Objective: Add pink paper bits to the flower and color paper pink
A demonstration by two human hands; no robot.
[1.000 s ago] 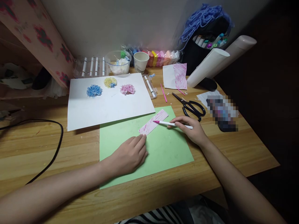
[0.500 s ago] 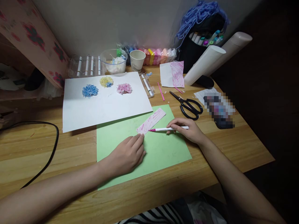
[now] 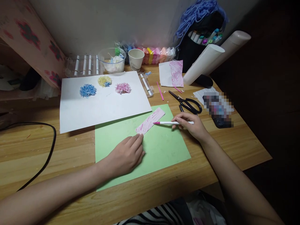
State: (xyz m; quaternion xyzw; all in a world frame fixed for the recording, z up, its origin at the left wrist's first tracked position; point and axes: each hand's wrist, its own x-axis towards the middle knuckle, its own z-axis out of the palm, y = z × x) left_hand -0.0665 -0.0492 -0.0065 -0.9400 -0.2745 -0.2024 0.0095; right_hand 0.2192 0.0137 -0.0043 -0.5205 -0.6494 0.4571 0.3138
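A white paper strip [image 3: 150, 120] with pink strokes lies slanted on a green sheet [image 3: 161, 153]. My left hand [image 3: 127, 153] rests flat on the green sheet, its fingertips on the strip's lower end and nothing gripped. In my right hand [image 3: 188, 124] is a pink marker [image 3: 164, 122], pinched between thumb and fingers and held nearly level. Its pink tip is at the strip's right edge, about midway along; whether it touches I cannot tell. Black-handled scissors [image 3: 189, 106] lie just beyond my right hand, partly hidden by it.
A white sheet [image 3: 105, 109] bearing blue, yellow and pink paper-scrap clusters overlaps the green sheet. Behind stand a clear bowl [image 3: 112, 64], a paper cup [image 3: 136, 57] and a black pen holder [image 3: 189, 54]. A half-pink paper [image 3: 166, 75], white tubes [image 3: 203, 64] and a cable [image 3: 55, 134] surround the work.
My right hand has moved the marker up and to the right, from the strip's lower end to about its middle. My left hand stays on the strip. The view has shifted slightly.
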